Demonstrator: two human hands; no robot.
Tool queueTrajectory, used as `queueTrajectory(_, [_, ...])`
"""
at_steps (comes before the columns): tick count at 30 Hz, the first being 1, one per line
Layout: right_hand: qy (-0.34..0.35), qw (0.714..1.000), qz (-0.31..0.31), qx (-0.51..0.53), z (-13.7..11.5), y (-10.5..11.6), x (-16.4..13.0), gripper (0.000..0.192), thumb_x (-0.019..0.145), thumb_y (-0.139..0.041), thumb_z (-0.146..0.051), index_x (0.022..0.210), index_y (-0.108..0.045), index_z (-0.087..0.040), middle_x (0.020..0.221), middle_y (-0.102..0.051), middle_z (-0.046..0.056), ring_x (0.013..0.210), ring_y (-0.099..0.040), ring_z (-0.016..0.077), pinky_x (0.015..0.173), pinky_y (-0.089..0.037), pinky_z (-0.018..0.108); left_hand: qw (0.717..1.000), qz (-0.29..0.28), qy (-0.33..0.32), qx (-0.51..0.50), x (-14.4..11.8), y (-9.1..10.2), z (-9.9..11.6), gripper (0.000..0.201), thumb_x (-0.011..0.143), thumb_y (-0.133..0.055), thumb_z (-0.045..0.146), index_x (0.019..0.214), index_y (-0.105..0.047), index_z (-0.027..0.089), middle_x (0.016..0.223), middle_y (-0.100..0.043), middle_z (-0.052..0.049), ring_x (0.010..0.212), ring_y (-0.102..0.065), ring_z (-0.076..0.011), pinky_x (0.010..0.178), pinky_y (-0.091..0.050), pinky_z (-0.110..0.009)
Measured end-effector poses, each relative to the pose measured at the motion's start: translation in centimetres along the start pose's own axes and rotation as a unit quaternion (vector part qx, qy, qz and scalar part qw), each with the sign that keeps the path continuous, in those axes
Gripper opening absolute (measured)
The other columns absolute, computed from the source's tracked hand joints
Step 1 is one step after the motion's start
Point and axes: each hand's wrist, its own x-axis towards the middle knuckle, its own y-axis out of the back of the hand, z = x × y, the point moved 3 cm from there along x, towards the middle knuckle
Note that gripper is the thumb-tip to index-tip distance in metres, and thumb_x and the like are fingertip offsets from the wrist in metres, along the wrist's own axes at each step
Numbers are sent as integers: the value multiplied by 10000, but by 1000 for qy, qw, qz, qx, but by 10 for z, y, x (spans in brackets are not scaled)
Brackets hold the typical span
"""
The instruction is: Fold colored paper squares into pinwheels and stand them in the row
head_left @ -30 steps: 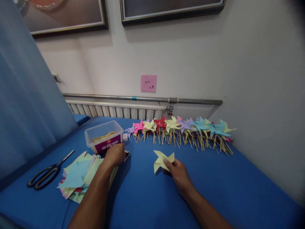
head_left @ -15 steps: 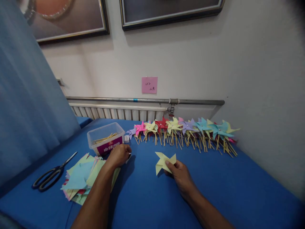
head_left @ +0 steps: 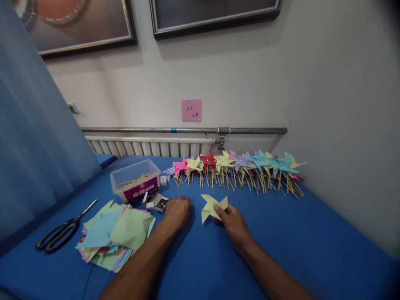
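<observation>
Pale yellow paper folded into a pinwheel [head_left: 208, 208] is pinched by my right hand [head_left: 233, 223], thumb on its front, above the blue table cover. My left hand [head_left: 177, 213] is closed with its back to me, just right of a small open box of metal pins [head_left: 161, 203]. What its fingers hold, if anything, is hidden. Left of the pin box stands a clear plastic tub [head_left: 137, 177] with a purple label and thin wooden sticks [head_left: 134, 181] inside. Below it lies a pile of coloured paper squares [head_left: 131, 227].
Finished pinwheels on sticks [head_left: 223, 162] lie in a long row along the back. Black-handled scissors [head_left: 64, 229] rest at the left, beside a blue curtain [head_left: 40, 125]. A small white box [head_left: 163, 180] touches the tub's right side. A pipe [head_left: 193, 130] and radiator [head_left: 150, 143] run behind.
My left hand has moved right, away from the pin box, which now shows. The right hand still holds the yellow pinwheel in nearly the same place. The view has shifted slightly.
</observation>
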Motion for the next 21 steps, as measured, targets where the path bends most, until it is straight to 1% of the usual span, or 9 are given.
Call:
queueTrajectory(2, [4,1000,2,3,0,0,0,343,621,-834,-447,799,-731,-172,712,-716,25,647,-633,189,627,-531,303,1000,-5,-3,-21,0,-1,-1,297,873,-450,181,1023,-705,153,1032,-725,-175,935,-693,-278,814,-489,-363])
queueTrajectory(4, [9,1000,6,0,2,1,2,332,628,-830,-444,782,-723,-170,679,-698,16,602,-605,172,602,-511,296,997,-14,-8,-69,1,-1,-5,273,878,-469,204,972,-724,175,1009,-742,-148,944,-690,-258,814,-480,-335])
queueTrajectory(7, [17,1000,3,-6,6,3,4,337,646,-816,-458,767,-709,-162,611,-658,-4,537,-558,145,560,-468,279,985,-26,-12,-169,5,-1,-17,256,867,-493,191,944,-737,191,955,-763,-89,897,-689,-207,782,-469,-284])
queueTrajectory(9, [17,1000,0,-9,6,3,5,338,657,-808,-466,748,-700,-158,582,-641,-10,528,-551,141,552,-455,273,979,-22,0,-205,9,-1,-27,256,848,-509,169,952,-743,184,942,-766,-71,875,-684,-192,772,-467,-270])
queueTrajectory(11, [14,1000,3,-6,6,2,4,340,652,-814,-462,745,-699,-156,595,-650,-5,539,-563,144,562,-464,276,976,-17,8,-215,11,-2,-35,266,830,-522,153,963,-751,177,952,-768,-69,876,-682,-190,778,-469,-269])
queueTrajectory(14, [16,1000,7,4,4,1,2,356,633,-829,-456,770,-706,-152,654,-672,6,564,-581,147,575,-486,282,973,-35,-5,-226,12,-5,-38,290,808,-538,138,985,-760,192,967,-772,-54,877,-685,-185,780,-472,-261])
queueTrajectory(17, [20,1000,4,10,2,0,1,384,619,-836,-464,795,-711,-147,704,-687,17,590,-593,150,585,-499,286,975,-27,-4,-218,11,-6,-33,300,823,-543,167,1035,-752,212,992,-773,-46,898,-689,-191,780,-473,-265])
queueTrajectory(21, [13,1000,5,12,4,0,2,376,621,-838,-453,792,-707,-145,707,-685,18,597,-591,143,603,-499,288,984,-2,4,-177,9,-4,-25,296,888,-508,234,1069,-742,231,1073,-762,-59,1003,-676,-209,841,-467,-285])
